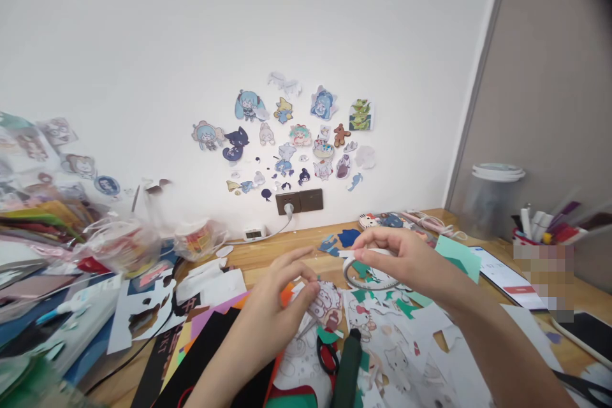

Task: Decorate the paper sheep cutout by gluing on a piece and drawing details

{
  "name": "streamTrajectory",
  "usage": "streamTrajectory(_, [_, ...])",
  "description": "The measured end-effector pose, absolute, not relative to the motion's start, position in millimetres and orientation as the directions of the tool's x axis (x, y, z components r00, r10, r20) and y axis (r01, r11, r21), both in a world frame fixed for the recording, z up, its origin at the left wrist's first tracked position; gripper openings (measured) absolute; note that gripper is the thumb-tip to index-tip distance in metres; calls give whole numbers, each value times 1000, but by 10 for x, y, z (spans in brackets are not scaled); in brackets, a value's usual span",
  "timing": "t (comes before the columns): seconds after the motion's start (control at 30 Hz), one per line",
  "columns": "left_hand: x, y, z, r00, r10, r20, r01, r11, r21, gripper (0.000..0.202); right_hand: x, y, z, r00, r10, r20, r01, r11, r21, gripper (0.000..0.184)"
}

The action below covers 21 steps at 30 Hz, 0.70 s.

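Observation:
My left hand [277, 303] pinches the edge of a paper cutout [329, 305] printed with a cartoon figure, between thumb and fingers. To its right and a little higher, my right hand [399, 258] grips a roll of white tape [348, 274]; a short white end sticks out by the fingertips. Below the hands lie a dark green cylindrical object [350, 363] and black-and-red scissors [327, 357], partly hidden. Printed paper sheets [396, 357] and green paper scraps [406, 307] are spread underneath and to the right.
Black and coloured sheets [217, 338] lie under my left forearm. Plastic-wrapped tubs [201, 239] and cut paper [143, 312] crowd the left. On the right are a lit phone [507, 277], a pen holder [530, 239] and a lidded clear bucket [490, 201]. Cutouts [249, 106] cover the wall.

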<state>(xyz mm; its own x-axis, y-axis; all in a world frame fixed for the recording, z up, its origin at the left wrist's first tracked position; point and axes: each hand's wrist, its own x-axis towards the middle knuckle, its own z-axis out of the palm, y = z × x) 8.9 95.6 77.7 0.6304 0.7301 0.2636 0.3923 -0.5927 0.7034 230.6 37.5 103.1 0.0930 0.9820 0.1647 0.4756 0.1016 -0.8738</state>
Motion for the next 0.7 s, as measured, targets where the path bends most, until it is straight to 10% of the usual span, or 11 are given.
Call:
streamTrajectory(0.33, [179,797,787,691,312,652,222,-950,219,17,2091,335,1039,-45,992,117,479,124,-869,20])
streamTrajectory(0.7, [194,825,788,575,475,666,241,-876,417,12,2000,218,1252,-80,995,62,542,95,-835,15])
